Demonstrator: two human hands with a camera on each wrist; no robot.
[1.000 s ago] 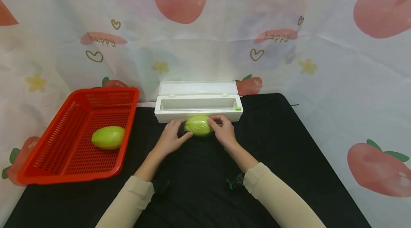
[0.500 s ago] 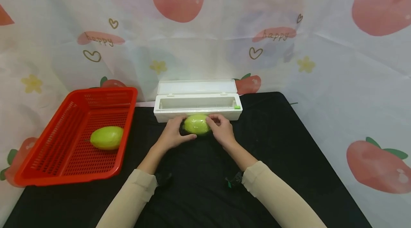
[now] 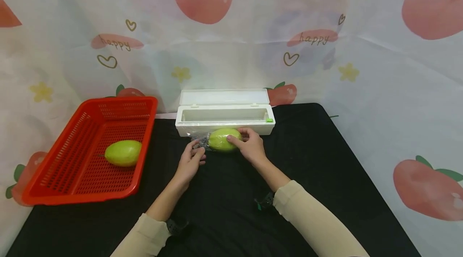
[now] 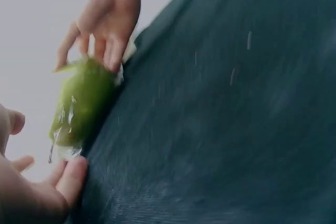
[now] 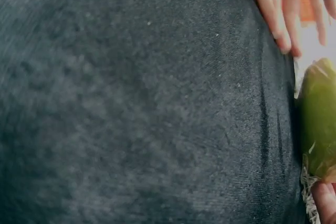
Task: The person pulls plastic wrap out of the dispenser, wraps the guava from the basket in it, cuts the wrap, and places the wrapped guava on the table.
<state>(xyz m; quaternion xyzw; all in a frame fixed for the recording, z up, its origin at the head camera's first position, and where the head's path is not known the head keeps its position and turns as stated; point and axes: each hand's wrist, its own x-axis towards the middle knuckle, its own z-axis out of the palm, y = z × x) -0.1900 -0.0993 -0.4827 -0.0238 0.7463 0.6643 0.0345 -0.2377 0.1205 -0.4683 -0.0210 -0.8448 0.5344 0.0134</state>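
A yellow-green oval fruit [image 3: 222, 140], perhaps a small melon, lies wrapped in clear cling film on the black cloth, just in front of a white cling film box [image 3: 226, 127]. My right hand [image 3: 251, 146] grips its right end, thumb on the front and fingers behind. Crumpled loose film [image 3: 203, 140] sticks out at the left end. Right at this film is my left hand [image 3: 189, 162], its fingers spread and extended in the right wrist view. In the left wrist view the film-wrapped fruit [image 4: 84, 103] lies between both hands.
The box's lid [image 3: 224, 97] stands raised, and a green slider [image 3: 269, 120] sits at its right front edge. A red plastic basket [image 3: 85, 200] at the left holds another green fruit [image 3: 123, 153]. A printed curtain [image 3: 231, 60] hangs behind the black-covered table [image 3: 307, 136].
My left hand has moved left and toward me, off the fruit's left end, so the loose film there now shows. My right hand keeps its grip on the right end.
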